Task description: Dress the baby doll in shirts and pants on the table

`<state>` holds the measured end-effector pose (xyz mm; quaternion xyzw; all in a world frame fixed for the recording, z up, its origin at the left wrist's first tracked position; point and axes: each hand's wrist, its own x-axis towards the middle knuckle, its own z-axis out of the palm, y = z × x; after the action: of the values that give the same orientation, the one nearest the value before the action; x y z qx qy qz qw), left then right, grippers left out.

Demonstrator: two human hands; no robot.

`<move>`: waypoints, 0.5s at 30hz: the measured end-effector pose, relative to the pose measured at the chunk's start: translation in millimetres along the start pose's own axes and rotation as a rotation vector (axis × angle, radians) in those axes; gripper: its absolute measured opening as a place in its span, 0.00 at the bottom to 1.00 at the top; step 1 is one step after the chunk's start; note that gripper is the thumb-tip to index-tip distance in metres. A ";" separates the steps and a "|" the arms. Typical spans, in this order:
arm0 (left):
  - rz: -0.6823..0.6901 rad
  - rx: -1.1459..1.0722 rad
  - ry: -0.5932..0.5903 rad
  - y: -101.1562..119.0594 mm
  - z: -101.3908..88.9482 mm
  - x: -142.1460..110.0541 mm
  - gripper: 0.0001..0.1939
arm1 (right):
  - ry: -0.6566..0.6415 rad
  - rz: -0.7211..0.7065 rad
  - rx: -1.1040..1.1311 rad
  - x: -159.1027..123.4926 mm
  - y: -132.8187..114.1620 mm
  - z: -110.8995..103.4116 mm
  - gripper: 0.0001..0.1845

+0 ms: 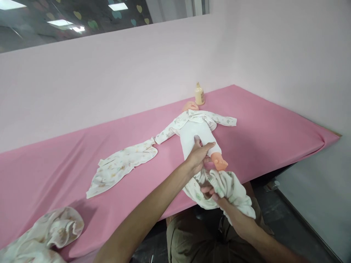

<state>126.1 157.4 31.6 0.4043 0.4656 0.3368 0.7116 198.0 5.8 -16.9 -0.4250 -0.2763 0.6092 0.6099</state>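
A baby doll [196, 133] lies on its back in a white printed top and white bottoms, its bare foot [219, 161] towards me. My left hand [196, 155] is closed around the lower part of one leg, the thumb on top. Just below the foot, my right hand [215, 195] grips a pair of white printed baby pants [233, 190]. The cloth is bunched around its fingers and hangs past the table's front edge. The doll's other foot is hidden behind my left hand and the pants.
A pink-covered table [260, 146] stands against the wall. A pump bottle [199, 95] is beside the doll's head. To the left lie a flat printed cloth [123, 162] and a crumpled printed cloth [55, 233]. My knees [189, 237] are under the front edge.
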 end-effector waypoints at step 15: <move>-0.019 0.293 -0.082 5.4 -6.7 -27.4 0.63 | 0.243 0.230 0.480 11.3 -10.8 -7.1 0.21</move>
<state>109.9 138.1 45.5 0.5128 0.4840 0.2414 0.6667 210.8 16.6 -13.2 -0.3670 0.0009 0.6667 0.6487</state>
